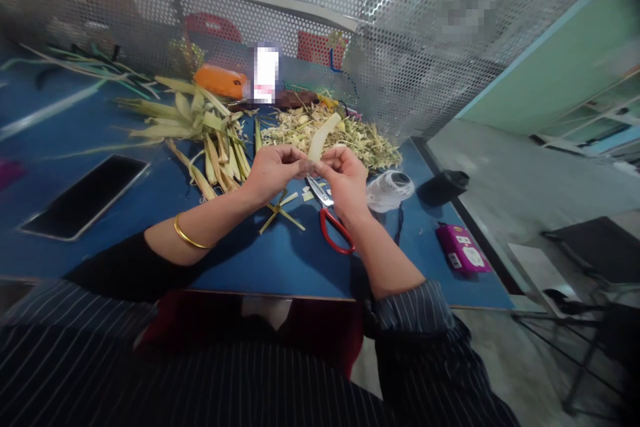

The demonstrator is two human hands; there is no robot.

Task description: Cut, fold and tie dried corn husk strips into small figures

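Note:
A pale, flat strip of husk (324, 136) stands up between my two hands above the table. My left hand (277, 172) pinches its lower end from the left. From the right, my right hand (344, 177) grips the same end, fingertips nearly touching those of the left. Scissors with red handles (338, 233) lie partly under my right hand, beside small pale scraps (307, 194). A star-shaped piece of thin strips (277, 209) rests on the blue table just below my left hand.
Long husks (215, 140) lie left of a shredded pile (367, 143). A phone (85, 197) is at the left. On the right are a clear plastic cup (390, 190), a black bottle (443, 187) and a purple pack (463, 249). Perforated metal (280, 7) stands behind.

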